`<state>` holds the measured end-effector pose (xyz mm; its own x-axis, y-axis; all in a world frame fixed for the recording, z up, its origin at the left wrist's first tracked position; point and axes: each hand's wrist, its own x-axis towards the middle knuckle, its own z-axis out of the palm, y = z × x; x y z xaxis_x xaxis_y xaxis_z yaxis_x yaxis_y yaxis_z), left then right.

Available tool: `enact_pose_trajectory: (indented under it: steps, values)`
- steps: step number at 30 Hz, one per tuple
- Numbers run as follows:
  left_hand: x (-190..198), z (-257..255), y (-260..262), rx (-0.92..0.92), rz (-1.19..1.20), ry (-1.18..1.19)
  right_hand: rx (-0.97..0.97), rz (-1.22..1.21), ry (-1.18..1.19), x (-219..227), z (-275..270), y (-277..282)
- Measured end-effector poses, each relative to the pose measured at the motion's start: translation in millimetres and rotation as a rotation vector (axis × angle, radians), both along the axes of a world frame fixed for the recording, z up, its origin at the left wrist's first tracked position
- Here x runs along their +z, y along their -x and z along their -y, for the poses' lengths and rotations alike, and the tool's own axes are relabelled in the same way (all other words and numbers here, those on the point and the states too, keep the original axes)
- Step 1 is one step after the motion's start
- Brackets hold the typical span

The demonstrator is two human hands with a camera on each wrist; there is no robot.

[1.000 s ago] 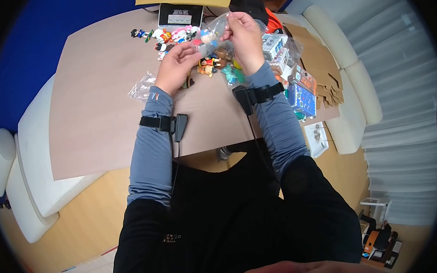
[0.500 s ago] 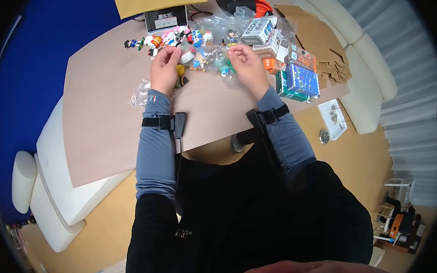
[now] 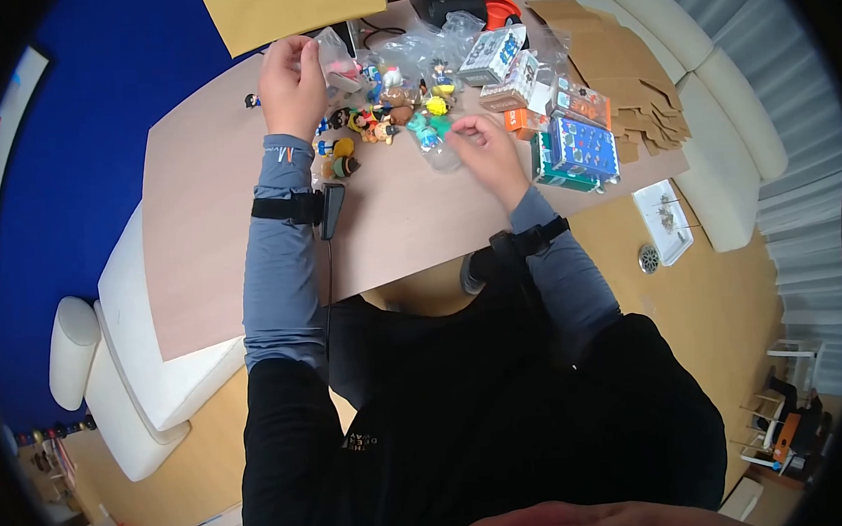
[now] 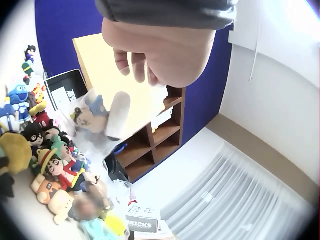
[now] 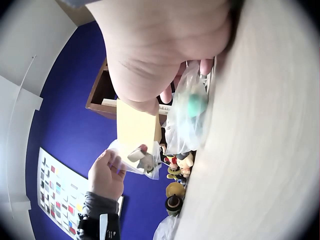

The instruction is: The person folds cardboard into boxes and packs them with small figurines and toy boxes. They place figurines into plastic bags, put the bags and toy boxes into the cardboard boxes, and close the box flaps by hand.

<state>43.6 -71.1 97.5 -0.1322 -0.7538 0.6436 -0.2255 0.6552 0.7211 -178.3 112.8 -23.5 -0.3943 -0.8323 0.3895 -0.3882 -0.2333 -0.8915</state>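
My left hand (image 3: 293,87) is raised over the table's far left side, pinching a clear plastic bag (image 3: 336,50). In the left wrist view, a small figurine (image 4: 91,121) and a pale oblong piece (image 4: 119,114) show in that bag. Lower and to the right, my right hand (image 3: 492,156) is near the tabletop with loosely bent fingers. Its fingertips are right at the edge of another clear bag (image 3: 446,157), which has a teal figurine (image 3: 424,129) in it. The right wrist view shows that bag (image 5: 182,131) overlapping the fingers, partly hidden by the hand.
Several toy figurines (image 3: 376,127) cluster in the middle of the paper-covered table (image 3: 400,216). Small boxes (image 3: 582,155) are stacked on the right beside flattened cardboard (image 3: 611,72). Crumpled clear bags (image 3: 419,49) lie at the back, near a yellow panel (image 3: 294,12).
Both hands were together on the bagged figurine, then parted. My left hand has carried that bag up and left; my right hand has come off it and moved down beside the teal figurine's bag.
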Motion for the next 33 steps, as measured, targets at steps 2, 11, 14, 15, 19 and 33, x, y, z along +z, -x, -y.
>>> enact_pose_trajectory:
  steps: [2,11,14,15,19,33]
  values:
    - [-3,7,3,0.049,-0.007,0.072,0.015,-0.062,0.029,0,1,-1]
    - [-20,11,0,0.18,-0.137,0.108,0.041,-0.2,0.065,6,2,1]
    - [-16,8,-10,0.15,-0.344,-0.011,0.035,-0.356,0.054,8,-7,-3]
    - [-14,10,-14,0.135,-0.535,-0.071,0.049,-0.413,0.005,11,-10,-4]
    - [-12,1,-36,0.157,-0.704,-0.125,0.105,-0.56,-0.086,20,-15,-5]
    - [-90,-27,-147,0.458,-0.157,-0.47,0.102,-0.27,0.031,-4,-3,3]
